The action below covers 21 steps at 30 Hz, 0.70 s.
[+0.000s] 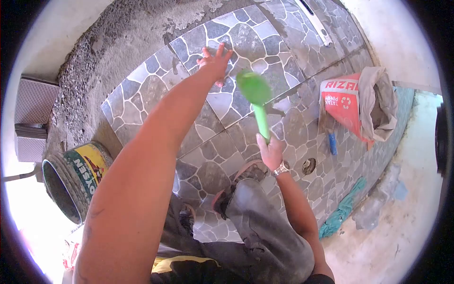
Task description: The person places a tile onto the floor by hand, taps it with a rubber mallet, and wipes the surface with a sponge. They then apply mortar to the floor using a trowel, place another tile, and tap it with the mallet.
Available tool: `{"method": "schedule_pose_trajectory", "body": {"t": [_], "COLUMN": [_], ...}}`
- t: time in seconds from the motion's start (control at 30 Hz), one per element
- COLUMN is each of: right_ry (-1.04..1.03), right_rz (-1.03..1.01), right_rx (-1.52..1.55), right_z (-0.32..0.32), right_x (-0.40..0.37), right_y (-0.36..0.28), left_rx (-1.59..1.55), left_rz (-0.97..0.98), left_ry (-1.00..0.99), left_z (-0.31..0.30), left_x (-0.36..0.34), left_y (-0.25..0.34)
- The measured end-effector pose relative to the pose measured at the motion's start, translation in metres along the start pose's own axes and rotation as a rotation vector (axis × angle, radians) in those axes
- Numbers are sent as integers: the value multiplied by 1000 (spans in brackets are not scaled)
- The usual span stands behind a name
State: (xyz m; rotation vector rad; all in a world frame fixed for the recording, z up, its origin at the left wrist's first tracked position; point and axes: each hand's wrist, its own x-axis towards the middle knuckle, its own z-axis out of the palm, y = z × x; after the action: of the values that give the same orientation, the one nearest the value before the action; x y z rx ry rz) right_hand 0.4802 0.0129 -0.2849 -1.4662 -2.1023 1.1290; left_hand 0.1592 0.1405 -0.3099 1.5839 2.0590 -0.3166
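My left hand (215, 64) reaches forward with its fingers spread over a stone-patterned floor tile (246, 40) at the edge of the tiled area. In my right hand (271, 151), fingers wrapped round the handle, is a green mallet (255, 88). Its head is blurred by motion and overlaps the same tile, just right of my left hand. A watch (281, 169) circles my right wrist. Dark joints separate this tile from its neighbours.
Rough grey mortar (118, 42) borders the tiles at the upper left. A bucket (78, 182) lies tilted on the left, near stacked tiles (35, 99). On the right are a red-and-grey sack (345, 104), a spirit level (314, 22), a round drain opening (309, 166) and teal cloth (343, 210).
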Motion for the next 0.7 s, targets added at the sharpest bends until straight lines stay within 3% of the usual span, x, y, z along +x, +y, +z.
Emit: {"method": "schedule_pose_trajectory", "body": {"t": [0.03, 0.13, 0.17, 0.27, 0.4, 0.5, 0.6, 0.63, 0.7], "right_ry": [-38, -75, -142, -6, 187, 280, 58, 188, 241], "right_rz": [-106, 154, 251, 157, 124, 88, 551, 295, 254], "right_rx": [-188, 17, 132, 549, 329, 131, 264, 160, 356], "right_z": [9, -11, -15, -43, -66, -42, -57, -60, -66], "right_x": [4, 2, -1, 0, 31, 56, 74, 78, 76], "right_y": [35, -11, -1, -51, -48, 2, 0, -4, -25], "left_rx": [-7, -16, -20, -26, 67, 117, 157, 165, 207], "left_rz": [-7, -16, -11, 2, 56, 66, 43, 45, 44], "left_ry": [6, 4, 1, -13, -19, -68, -99, -95, -98], "left_z": [-1, 5, 8, 0, 0, -9, -18, -18, -18], "left_x": [1, 1, 0, -2, 5, 5, 1, 1, 1], "left_y": [-1, 0, -1, -2, 0, 6, 9, 10, 12]}}
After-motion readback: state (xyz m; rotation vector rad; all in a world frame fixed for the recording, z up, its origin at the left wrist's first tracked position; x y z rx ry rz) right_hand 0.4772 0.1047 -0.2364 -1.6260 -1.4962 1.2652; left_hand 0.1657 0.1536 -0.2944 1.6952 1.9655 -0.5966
